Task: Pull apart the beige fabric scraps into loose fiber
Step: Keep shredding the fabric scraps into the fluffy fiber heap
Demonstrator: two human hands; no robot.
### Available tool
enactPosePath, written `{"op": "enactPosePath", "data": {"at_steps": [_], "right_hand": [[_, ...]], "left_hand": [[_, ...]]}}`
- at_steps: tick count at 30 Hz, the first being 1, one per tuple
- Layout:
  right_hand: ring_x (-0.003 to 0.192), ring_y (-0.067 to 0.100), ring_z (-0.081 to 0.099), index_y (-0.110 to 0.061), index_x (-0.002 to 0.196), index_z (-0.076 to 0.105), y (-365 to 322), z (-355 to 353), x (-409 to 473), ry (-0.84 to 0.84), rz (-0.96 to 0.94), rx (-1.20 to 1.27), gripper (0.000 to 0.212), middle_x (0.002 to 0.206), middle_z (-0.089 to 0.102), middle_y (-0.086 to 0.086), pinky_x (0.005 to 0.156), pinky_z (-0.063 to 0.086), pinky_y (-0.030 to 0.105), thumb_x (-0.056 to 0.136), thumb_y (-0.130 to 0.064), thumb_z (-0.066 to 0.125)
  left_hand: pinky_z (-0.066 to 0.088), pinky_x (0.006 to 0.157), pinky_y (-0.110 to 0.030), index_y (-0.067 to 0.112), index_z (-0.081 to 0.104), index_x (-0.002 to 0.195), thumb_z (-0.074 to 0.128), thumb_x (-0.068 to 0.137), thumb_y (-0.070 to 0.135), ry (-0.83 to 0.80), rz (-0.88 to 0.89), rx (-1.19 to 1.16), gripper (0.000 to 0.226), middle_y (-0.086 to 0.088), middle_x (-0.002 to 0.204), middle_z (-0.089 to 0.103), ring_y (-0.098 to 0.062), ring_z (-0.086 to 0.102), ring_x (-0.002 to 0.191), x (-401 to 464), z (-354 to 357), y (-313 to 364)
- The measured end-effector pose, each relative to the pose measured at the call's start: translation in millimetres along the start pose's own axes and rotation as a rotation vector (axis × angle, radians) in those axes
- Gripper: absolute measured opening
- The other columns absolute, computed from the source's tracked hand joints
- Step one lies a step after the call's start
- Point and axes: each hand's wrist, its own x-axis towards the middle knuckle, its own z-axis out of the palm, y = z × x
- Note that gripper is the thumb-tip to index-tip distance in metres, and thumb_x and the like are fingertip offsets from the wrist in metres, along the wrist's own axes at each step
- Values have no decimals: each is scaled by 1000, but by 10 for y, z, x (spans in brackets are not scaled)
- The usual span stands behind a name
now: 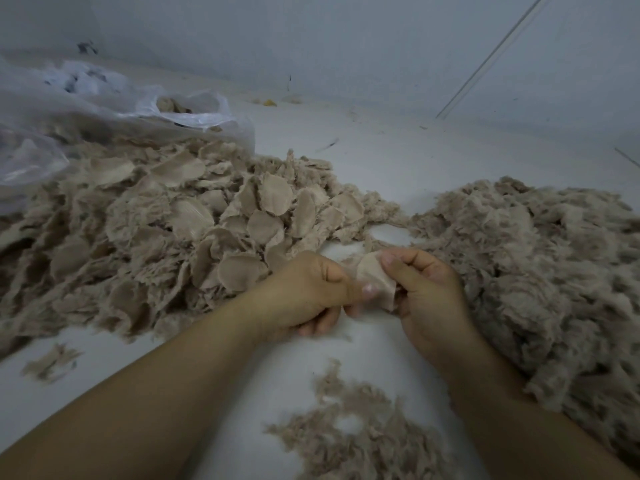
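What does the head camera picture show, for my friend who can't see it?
Two hands, the left hand and the right hand, pinch one round beige scrap between them above a white floor. A heap of scraps lies to the left by a clear plastic bag, and a pile of fluffy fiber lies to the right.

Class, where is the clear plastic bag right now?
In the head view, the bag lies at the far left, behind the scrap pile.
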Motion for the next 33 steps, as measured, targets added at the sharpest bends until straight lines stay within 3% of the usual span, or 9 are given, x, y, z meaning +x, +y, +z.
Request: {"op": "enactPosePath", "data": {"at_steps": [2, 7, 10, 13, 17, 19, 22, 28, 33], "right_hand": [[78, 32, 61, -17, 76, 70, -11, -4, -15, -13, 10, -9, 17, 81, 70, 14, 75, 49, 50, 91, -11, 65], [68, 19, 67, -14, 87, 72, -12, 31, -21, -46, 12, 67, 13, 77, 72, 7, 58, 55, 31, 88, -23, 63], [90, 16, 72, -6, 114, 63, -30, 27, 47, 46, 48, 282, 28, 100, 73, 7, 78, 57, 25, 103, -23, 45], [112, 16, 64, -8, 128, 56, -40, 37, 56, 89, 98, 362, 36, 122, 65, 8, 91, 52, 29, 105, -31, 41], [122, 22, 57, -6, 132, 52, -46, 66, 63, 105, 105, 365, 41, 130, 59, 12, 102, 45, 31, 105, -35, 38], [123, 24, 56, -7, 129, 53, -42, 65, 72, 114, 114, 344, 41, 128, 58, 13, 104, 43, 31, 105, -37, 38], [122, 26, 55, -6, 128, 52, -40, 68, 74, 139, 134, 325, 42, 128, 57, 16, 106, 42, 34, 104, -38, 39], [126, 25, 54, -1, 139, 46, -37, 63, 98, 172, 136, 294, 46, 137, 55, 17, 104, 43, 34, 105, -32, 40], [95, 30, 60, 4, 115, 55, -4, 53, 45, 32, 31, 248, 28, 103, 62, 21, 88, 50, 40, 92, -11, 60]], "left_hand": [[24, 33, -14, 10, 59, 77, 72, 82, 40, 269, 3, -48, 32, -6, 40, 50, -12, 33, 25, 86, 66, -12], [29, 34, -15, 5, 58, 76, 59, 97, 19, 265, 68, -84, 25, -4, 43, 54, -12, 40, 28, 126, 154, -43], [50, 47, -24, 8, 60, 111, 49, 100, 8, 501, 280, -585, 15, -11, 94, 73, -18, 69, 64, 228, 104, 66], [59, 73, -41, 18, 25, 150, 54, 97, 1, 603, 240, -475, 63, -5, 126, 62, -22, 65, 92, 348, 105, -30], [47, 76, -33, 10, 64, 103, 69, 85, 13, 410, 253, 657, 19, 1, 93, 63, -17, 56, 85, 385, 253, -138], [44, 83, -38, 6, 68, 92, 67, 86, 21, 348, 245, 949, 16, -4, 93, 64, -23, 53, 93, 414, 274, -145], [41, 84, -40, -1, 72, 84, 67, 86, 7, 424, 332, 837, 10, -15, 90, 64, -29, 55, 91, 388, 283, -148], [43, 60, -16, 12, 70, 69, 77, 78, 5, 583, 366, 460, 14, 1, 73, 64, -5, 53, 62, 196, 278, -126], [50, 61, -22, 16, 72, 69, 77, 78, 2, 689, 445, 264, 18, 4, 74, 68, -10, 63, 67, 167, 282, -104]]}}
